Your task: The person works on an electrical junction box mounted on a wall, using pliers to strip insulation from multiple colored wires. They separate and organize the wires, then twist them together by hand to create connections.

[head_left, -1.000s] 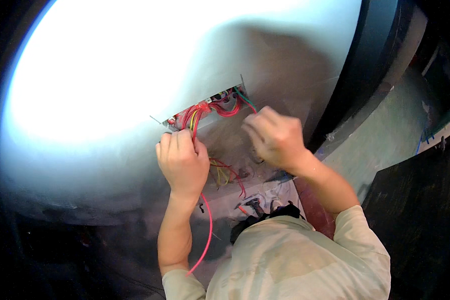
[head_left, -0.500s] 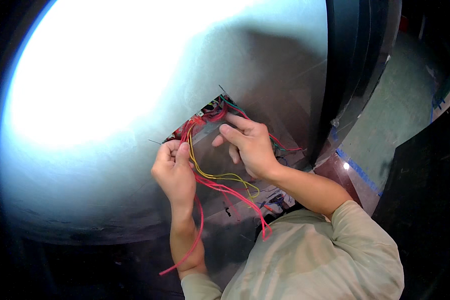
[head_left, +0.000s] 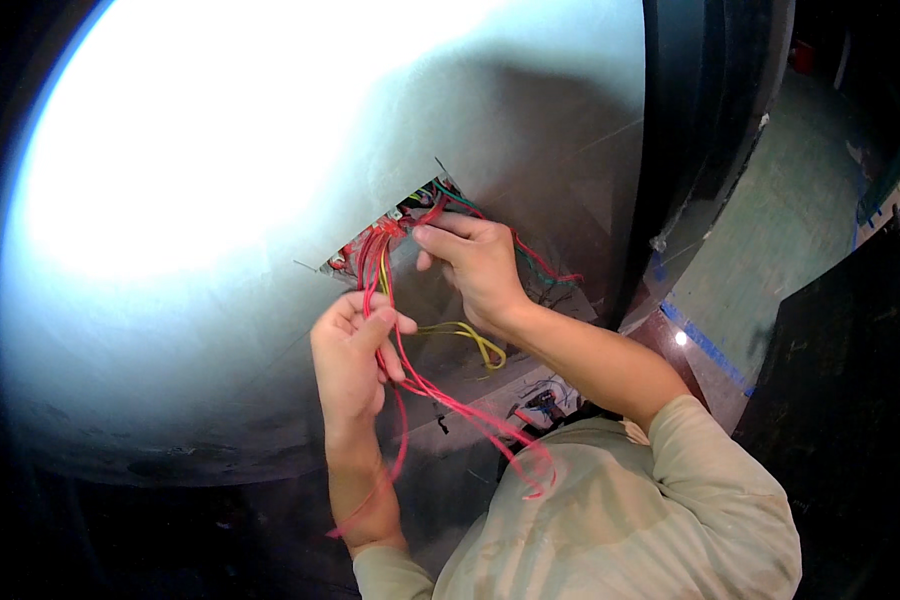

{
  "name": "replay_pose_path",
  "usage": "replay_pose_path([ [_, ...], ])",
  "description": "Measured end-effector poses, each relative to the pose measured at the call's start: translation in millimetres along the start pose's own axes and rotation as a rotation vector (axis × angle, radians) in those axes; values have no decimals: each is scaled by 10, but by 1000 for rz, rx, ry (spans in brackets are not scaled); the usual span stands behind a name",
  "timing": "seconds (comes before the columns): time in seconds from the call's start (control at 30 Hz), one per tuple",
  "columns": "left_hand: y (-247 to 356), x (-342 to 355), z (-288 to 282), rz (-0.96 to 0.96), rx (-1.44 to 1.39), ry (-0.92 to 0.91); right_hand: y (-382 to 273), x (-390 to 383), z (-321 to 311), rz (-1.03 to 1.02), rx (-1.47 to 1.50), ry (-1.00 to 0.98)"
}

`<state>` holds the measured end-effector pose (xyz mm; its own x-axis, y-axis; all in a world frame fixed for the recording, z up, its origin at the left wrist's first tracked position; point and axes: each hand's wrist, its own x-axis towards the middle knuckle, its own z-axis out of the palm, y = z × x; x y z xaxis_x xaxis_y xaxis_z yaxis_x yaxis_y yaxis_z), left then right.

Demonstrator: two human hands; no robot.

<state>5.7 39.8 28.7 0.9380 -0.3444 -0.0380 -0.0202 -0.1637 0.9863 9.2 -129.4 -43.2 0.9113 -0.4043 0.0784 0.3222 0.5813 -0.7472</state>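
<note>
A wide wall opening with an electrical box (head_left: 332, 266) is packed with red, green and yellow wires. Below its left part, my left hand (head_left: 353, 350) has its fingers curled around a bundle of red wires (head_left: 448, 400), whose long ends hang down to the right in front of my shirt. Beside these, a looped yellow wire bundle (head_left: 482, 346) trails from the box. My right hand (head_left: 478, 262) is at the right part of the box, thumb and index finger closed on red wires at the opening. Past that hand, a red and green wire pair (head_left: 538, 262) hangs out.
The pale wall (head_left: 220, 330) is glaringly lit at upper left. A dark vertical edge (head_left: 685, 130) stands at right. Blue tape (head_left: 708, 345) runs along the floor beyond it. Below the hands lie a dark power tool (head_left: 545, 402) and scattered thin wires.
My left hand has slid down the red wires, away from the box. My right hand has moved left and its fingers have closed at the opening. The hanging red ends swing.
</note>
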Motion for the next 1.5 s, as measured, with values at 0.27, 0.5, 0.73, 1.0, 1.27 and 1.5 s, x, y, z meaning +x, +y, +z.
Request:
replay_pose_path([
  [0.27, -173, -199, -195, 119, 206, 194, 71, 48, 2, -240, -219, 47],
  [0.5, -142, -1, -138, 195, 168, 228, 122, 65, -32, -324, -223, 41],
  [0.73, -341, 186, -200, 306, 466, 270, 58, -27, -90, -22, 226, 63],
  [1.0, -219, 84, -42, 165, 209, 136, 159, -22, -52, -238, -208, 40],
  [1.27, -276, 225, -237, 502, 509, 252, -293, -17, -190, -167, -206, -63],
  [1.5, -261, -96, -352, 149, 244, 37, -175, -157, -99, -7, 288, -90],
])
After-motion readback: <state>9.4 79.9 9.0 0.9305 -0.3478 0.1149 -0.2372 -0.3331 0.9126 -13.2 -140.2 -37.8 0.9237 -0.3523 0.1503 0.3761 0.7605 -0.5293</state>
